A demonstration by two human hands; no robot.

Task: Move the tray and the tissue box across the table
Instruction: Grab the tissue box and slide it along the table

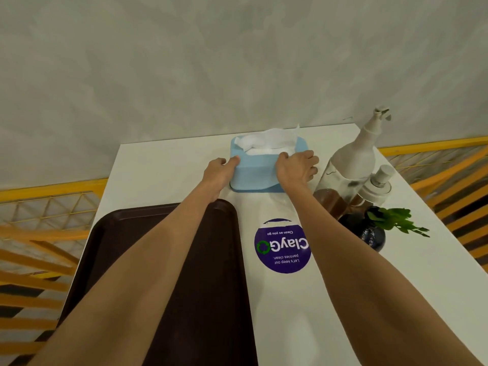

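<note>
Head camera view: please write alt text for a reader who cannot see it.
Left hand and right hand grip the ends of a blue tissue box on a white table. A dark brown tray lies nearer left, spray bottles right.

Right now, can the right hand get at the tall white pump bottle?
Probably yes. The right hand sits on the tissue box's right end, the pump bottle stands just beside it, and nothing lies between them.
</note>
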